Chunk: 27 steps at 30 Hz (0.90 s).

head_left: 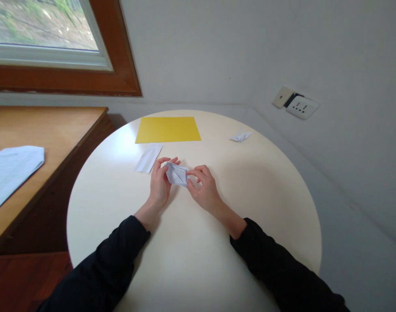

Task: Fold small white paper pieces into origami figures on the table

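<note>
A small folded piece of white paper (176, 174), with crease lines across its face, is held between both hands above the table. My left hand (159, 182) grips its left edge, thumb on the near face and fingers behind. On the right edge, the thumb and index finger of my right hand (204, 185) pinch the paper. Just beyond my left hand lies a creased white paper strip (148, 158). Farther back is a flat yellow sheet (168, 130). A small folded white paper shape with pointed ends (241, 137) rests at the back right.
The round white table (191, 260) carries these papers. To the left stands a wooden desk (55, 125) with a folded white sheet (16, 167) on it. A wood-framed window (126, 78) is at the upper left, and a wall socket (302, 107) is on the right wall.
</note>
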Tool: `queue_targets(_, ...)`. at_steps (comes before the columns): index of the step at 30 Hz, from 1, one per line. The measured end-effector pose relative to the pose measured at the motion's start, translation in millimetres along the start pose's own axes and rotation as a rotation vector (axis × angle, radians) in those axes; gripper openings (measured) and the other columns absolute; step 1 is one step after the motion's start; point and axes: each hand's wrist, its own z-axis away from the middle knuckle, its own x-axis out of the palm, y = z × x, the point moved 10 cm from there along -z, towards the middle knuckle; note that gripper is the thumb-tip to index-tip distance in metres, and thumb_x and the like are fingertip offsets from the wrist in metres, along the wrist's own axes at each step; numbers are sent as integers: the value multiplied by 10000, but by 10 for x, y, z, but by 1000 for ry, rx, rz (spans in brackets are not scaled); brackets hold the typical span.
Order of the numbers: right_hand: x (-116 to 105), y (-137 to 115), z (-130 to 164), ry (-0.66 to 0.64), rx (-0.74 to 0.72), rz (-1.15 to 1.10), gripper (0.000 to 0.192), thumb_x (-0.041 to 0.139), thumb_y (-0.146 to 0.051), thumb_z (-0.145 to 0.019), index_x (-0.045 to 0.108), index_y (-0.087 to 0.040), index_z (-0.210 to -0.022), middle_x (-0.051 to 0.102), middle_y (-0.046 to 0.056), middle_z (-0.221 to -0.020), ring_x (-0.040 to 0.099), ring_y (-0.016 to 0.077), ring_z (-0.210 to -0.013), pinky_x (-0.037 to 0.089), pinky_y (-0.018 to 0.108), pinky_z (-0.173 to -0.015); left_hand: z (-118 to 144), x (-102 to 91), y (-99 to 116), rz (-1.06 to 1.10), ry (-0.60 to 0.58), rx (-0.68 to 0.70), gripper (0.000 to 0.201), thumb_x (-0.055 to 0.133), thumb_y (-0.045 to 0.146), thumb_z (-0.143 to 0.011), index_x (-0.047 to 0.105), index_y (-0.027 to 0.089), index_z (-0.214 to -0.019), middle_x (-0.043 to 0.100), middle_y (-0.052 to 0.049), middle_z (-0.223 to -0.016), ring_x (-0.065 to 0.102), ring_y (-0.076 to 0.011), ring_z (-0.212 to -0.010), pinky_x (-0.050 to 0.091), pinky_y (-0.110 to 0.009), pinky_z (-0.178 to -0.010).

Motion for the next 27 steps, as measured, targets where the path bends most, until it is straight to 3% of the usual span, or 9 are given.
queue_targets(5,85,11,31,-63,-7,-31,198,518,-181,-798,669,-198,-924,526,89,-974,533,210,-949,490,381,-841,17,41,-9,2,-18,-25,183,506,266,-728,475,222,-903,645,-74,-1102,595,-217,-1050,492,-371,-825)
queue_targets(11,156,-10,64,-132,-18,-12,272,489,-200,-853,683,-213,-1042,500,119,-1204,456,246,-1168,387,440,-1012,11,63,-24,-61,-65,1,202,525,312,-745,529,209,-919,638,-89,-1124,572,-230,-1089,485,-378,-852)
queue_targets(27,242,-45,81,-177,-117,59,240,559,-182,-841,698,-210,-1035,593,127,-1156,530,238,-1072,474,410,-915,30,68,-136,49,-31,-122,310,624,216,-682,577,172,-985,605,-123,-1206,500,-262,-1204,380,-424,-1006)
